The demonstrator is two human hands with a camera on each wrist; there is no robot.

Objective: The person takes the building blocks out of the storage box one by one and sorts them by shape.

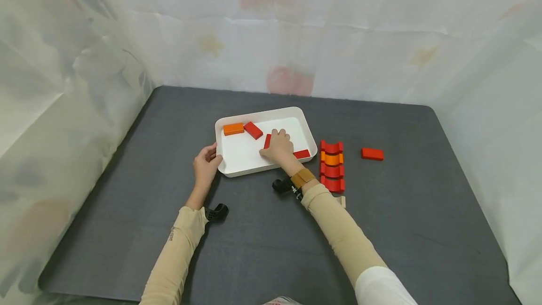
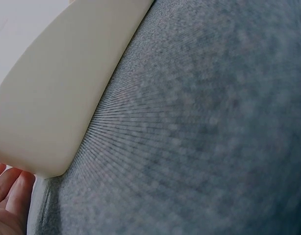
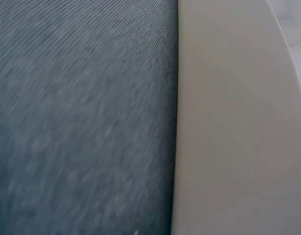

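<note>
A staged recording booth, not a lived-in room

We see a dark mat-topped table [image 1: 381, 248] walled by pale printed sheeting [image 1: 296, 36] at the back and both sides, bearing only a white tray [image 1: 237, 169] and coloured blocks [image 1: 332, 165].

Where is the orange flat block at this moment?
In the head view, the orange flat block lies inside the white tray, in its far left corner, right beside a red flat block.
</note>
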